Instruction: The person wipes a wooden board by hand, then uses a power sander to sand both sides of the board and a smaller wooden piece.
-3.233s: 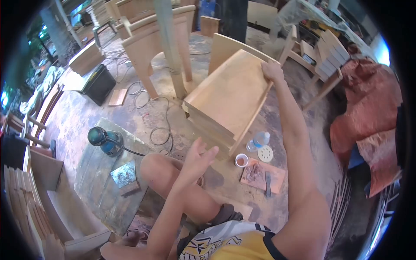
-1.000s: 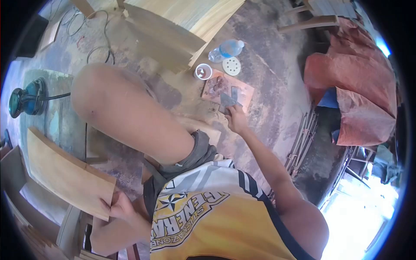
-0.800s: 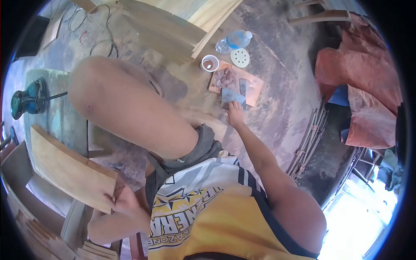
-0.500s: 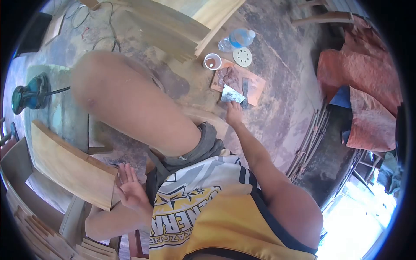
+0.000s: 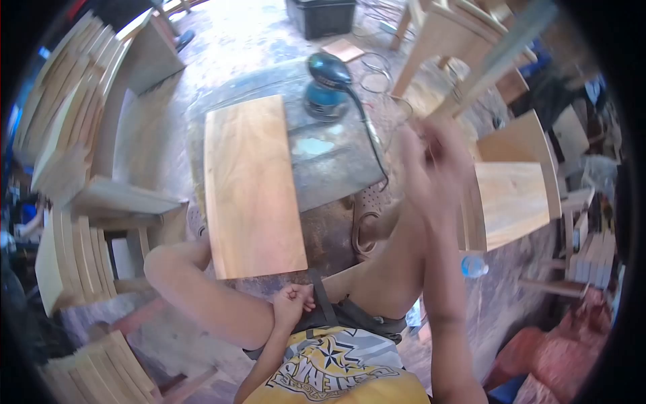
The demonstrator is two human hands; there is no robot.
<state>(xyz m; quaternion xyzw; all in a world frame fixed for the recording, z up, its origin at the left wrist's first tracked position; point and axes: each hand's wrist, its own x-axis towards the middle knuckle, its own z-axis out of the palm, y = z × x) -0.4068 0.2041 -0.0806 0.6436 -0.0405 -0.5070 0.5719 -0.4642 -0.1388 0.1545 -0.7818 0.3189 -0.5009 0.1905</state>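
Note:
My left hand [image 5: 294, 303] rests in my lap by the near end of a pale wooden board [image 5: 256, 188]. Its fingers are curled together, and whatever may be inside them is hidden. Raised over my right knee, my right hand [image 5: 439, 165] is smeared by motion, so its fingers and anything in them cannot be made out. The board lies lengthwise in front of me, partly on a worn grey work surface [image 5: 336, 176]. A teal power sander [image 5: 327, 91] stands on that surface to the right of the board, its cord trailing toward me.
Stacked wooden pieces [image 5: 74, 256] and panels line the left. Wooden furniture parts [image 5: 515, 202] stand on the right, with a water bottle [image 5: 474, 266] near them. A black bin [image 5: 323, 17] sits at the far side. Reddish cloth [image 5: 555, 357] lies at the lower right.
The view has swung left toward the board and sander. My right hand has left the metal scraper blade on the small board and risen. My left hand has gone from spread to curled.

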